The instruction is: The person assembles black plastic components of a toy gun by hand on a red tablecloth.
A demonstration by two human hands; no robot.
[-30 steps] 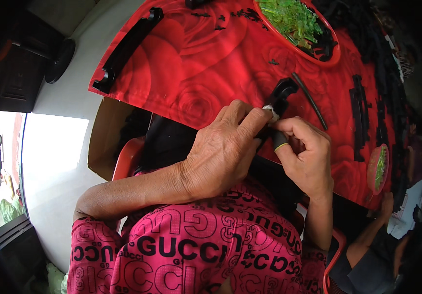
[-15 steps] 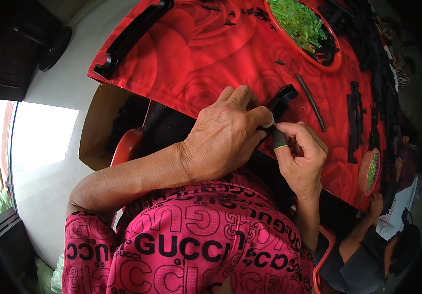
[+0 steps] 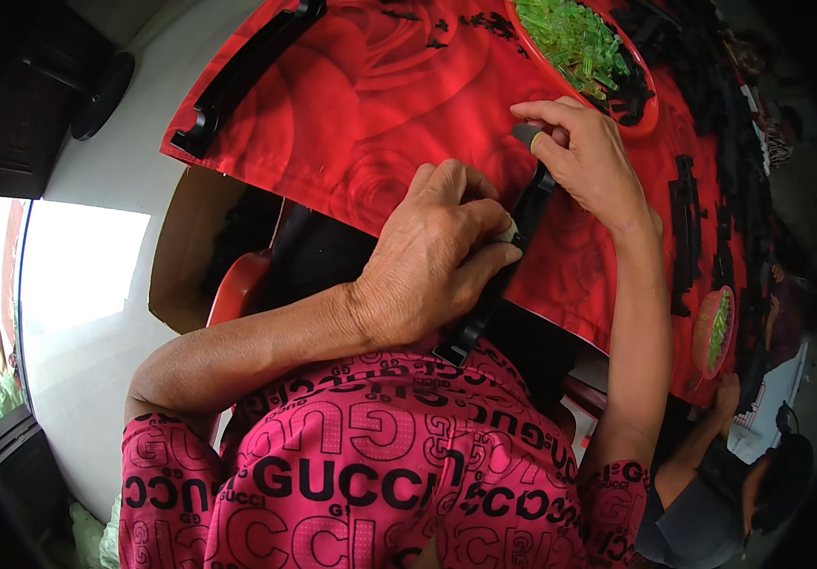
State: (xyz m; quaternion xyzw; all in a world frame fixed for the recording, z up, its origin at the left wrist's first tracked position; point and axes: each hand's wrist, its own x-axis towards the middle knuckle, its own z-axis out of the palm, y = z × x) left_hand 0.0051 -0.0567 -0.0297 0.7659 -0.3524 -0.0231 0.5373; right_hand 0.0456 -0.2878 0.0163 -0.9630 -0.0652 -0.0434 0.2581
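A long black plastic strip (image 3: 529, 211) slants from my shirt front up over the edge of the red-covered table (image 3: 380, 123). My left hand (image 3: 441, 242) grips it near the middle, thumb and fingers closed on its side. A small pale bit shows at the left fingertips, too little to make out. Over the strip's far end is my right hand (image 3: 584, 156), fingers bent and apart, with nothing visible between them. Its thumb wears a dark finger cot (image 3: 528, 136) with a yellow rim. The hand hides the strip's far tip.
A red bowl (image 3: 653, 114) of green translucent pieces stands at the far right. Another long black part (image 3: 238, 81) lies at the left table edge. Black parts (image 3: 685, 232) lie on the right, near a smaller bowl (image 3: 704, 351). A co-worker (image 3: 702, 512) sits at the lower right.
My right hand has left the left fingertips and moved up and away, over the strip's far end. More of the strip shows now. The dark rod on the table is out of sight.
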